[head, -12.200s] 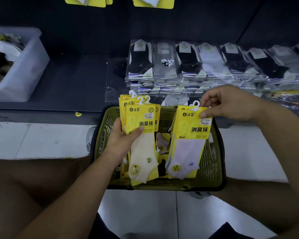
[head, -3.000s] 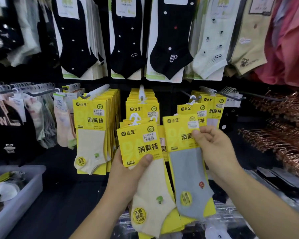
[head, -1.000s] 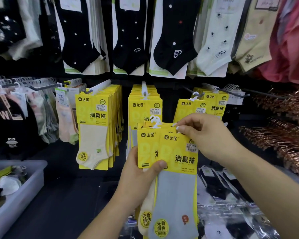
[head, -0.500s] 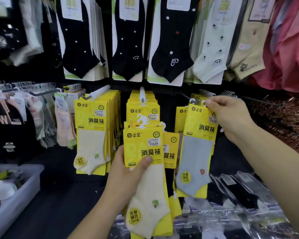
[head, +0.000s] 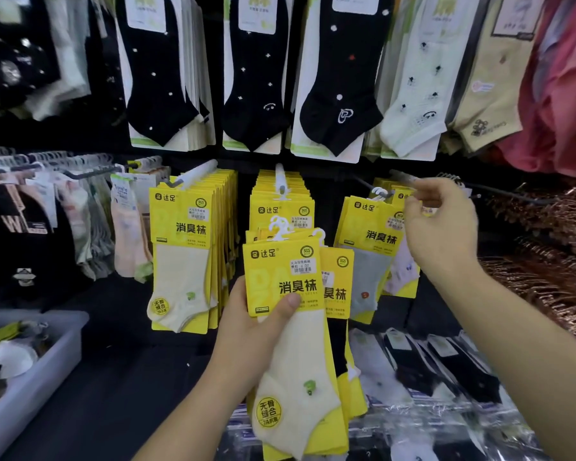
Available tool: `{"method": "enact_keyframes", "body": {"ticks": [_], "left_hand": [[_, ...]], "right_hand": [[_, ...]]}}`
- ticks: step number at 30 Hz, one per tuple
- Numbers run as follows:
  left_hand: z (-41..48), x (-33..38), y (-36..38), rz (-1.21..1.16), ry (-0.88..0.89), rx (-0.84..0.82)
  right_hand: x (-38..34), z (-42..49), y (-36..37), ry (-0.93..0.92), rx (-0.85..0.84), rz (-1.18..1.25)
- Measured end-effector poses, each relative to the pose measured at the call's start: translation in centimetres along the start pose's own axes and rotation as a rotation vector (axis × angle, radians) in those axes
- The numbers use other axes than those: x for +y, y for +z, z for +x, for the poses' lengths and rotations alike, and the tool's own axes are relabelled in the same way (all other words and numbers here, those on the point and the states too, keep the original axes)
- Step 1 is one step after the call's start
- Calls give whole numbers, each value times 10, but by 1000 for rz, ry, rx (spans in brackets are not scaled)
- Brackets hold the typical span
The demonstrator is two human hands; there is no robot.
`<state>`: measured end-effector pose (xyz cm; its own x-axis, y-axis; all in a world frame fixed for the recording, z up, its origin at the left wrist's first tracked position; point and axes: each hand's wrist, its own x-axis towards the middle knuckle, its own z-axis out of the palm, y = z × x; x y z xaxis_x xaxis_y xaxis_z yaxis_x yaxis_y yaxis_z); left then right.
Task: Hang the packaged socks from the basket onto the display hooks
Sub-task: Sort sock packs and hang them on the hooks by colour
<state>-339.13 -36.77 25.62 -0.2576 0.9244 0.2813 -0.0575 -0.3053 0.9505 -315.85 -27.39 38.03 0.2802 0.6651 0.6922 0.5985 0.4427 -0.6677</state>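
My left hand (head: 246,331) grips a stack of yellow sock packs (head: 281,274) at chest height, with a cream sock in front and white hanger tabs on top. The grey sock pack (head: 366,271) hangs by its tab on the right display hook (head: 379,193), in front of other yellow packs. My right hand (head: 443,234) is at that hook's tip, its fingers curled and pinching the grey pack's top right corner. The middle hook (head: 280,176) and the left hook (head: 193,174) carry full rows of the same yellow packs. The basket is out of view.
Black and pale socks on cards hang in the row above. A translucent bin (head: 47,361) stands at the lower left. Flat bagged socks (head: 429,361) lie on the shelf below the hooks. Copper-coloured hangers (head: 546,261) crowd the right side.
My right hand took the grey pack off the stack, carried it up and right, and slid its tab onto the right hook. My left hand kept holding the stack.
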Motion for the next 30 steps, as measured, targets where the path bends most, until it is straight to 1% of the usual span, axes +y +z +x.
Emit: {"method": "enact_keyframes", "body": {"ticks": [1,2,3,4,6,7,8,10,15,18,20,22,27,30], "left_hand": [[0,0,1,-8,0,-1],[0,1,1,-16,-4,-3],[-1,1,2,-24,-7,-6],[-2,1,3,-30,-8,-6],[-3,1,4,-30,-1,5],[-4,1,5,-29,6,10],[-5,1,7,-28,13,13],[-6,1,7,-9,20,31],[-6,0,7,12,45,56],[-7,1,6,-79,2,7],[-7,3,5,-124,-10,-23],[-7,5,5,-109,8,-15],[-8,8,4,-77,63,-3],[-7,8,3,-69,76,11]], "right_hand": [[-2,-10,-5,10,55,-9],[-4,-21,-9,38,51,29],[-7,-34,-10,72,-9,82],[-10,-48,-10,111,-128,122],[-18,-77,-5,177,-392,94],[-21,-89,-2,188,-464,59],[-24,-98,1,195,-474,29],[-28,-107,4,218,-434,-1],[-27,-112,17,292,-428,26],[-22,-110,23,358,-405,151],[-16,-107,24,430,-398,306],[-11,-105,24,480,-421,448],[3,-102,18,500,-486,559],[12,-97,13,520,-464,629]]}}
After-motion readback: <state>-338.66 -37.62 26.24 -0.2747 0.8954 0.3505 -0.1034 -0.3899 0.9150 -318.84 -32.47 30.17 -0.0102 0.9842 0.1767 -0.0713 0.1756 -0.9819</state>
